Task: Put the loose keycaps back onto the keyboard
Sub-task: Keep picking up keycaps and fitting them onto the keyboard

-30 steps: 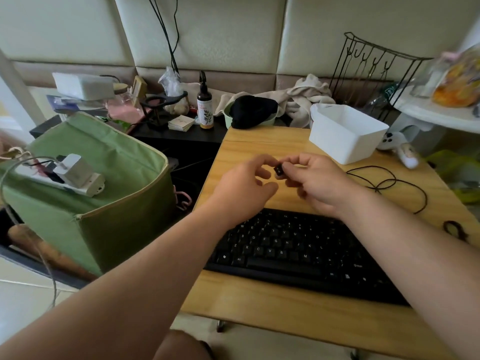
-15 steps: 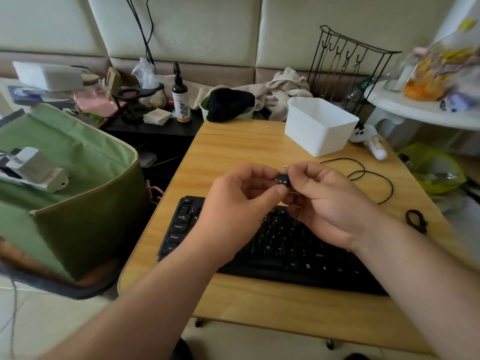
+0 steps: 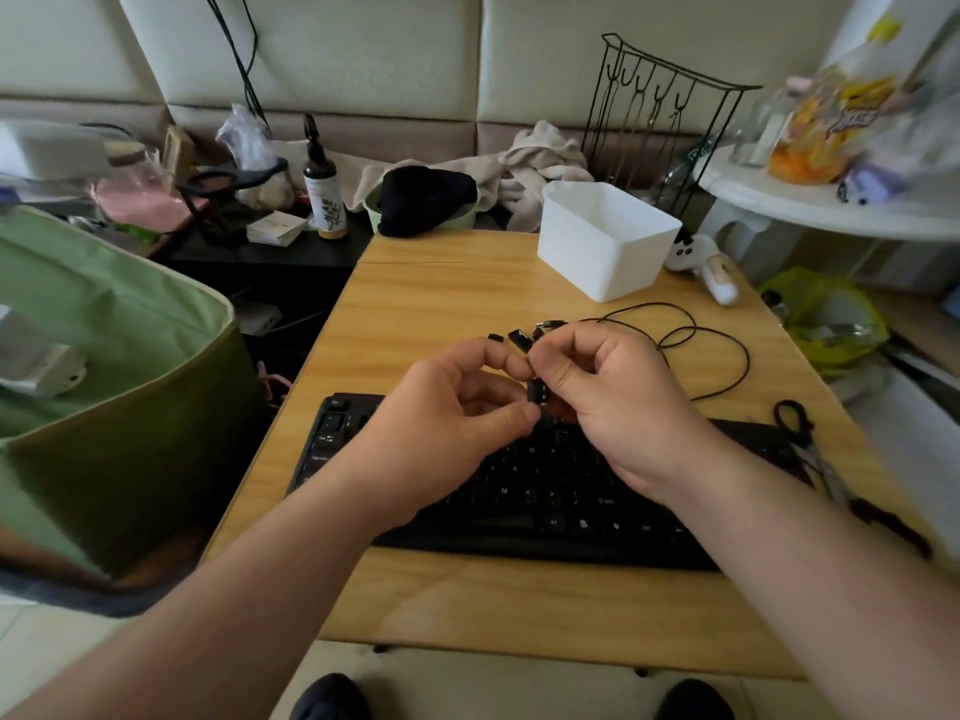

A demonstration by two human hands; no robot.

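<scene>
1. Keycap, small black plastic (image 3: 536,393): we see it pinched between right hand (image 3: 613,402) and left hand (image 3: 441,423), fingers curled, above the flat black keyboard (image 3: 571,501).
2. Risk, we judge: a slipped pinch drops it among loose black keycaps (image 3: 519,339) on the wooden table (image 3: 415,304).

**Cluttered corner behind a small wooden table**

A light wooden table (image 3: 467,304) stands over pale floor tiles (image 3: 31,652), with cream padded wall panels (image 3: 363,49) behind. At far left a low black shelf (image 3: 270,252) holds a spray bottle (image 3: 323,192) and oddments; a green fabric bin (image 3: 114,366) sits near left. A black wire rack (image 3: 660,122) rises at the far right, beside a white round table (image 3: 831,205). Soft daylight fills the room.
</scene>
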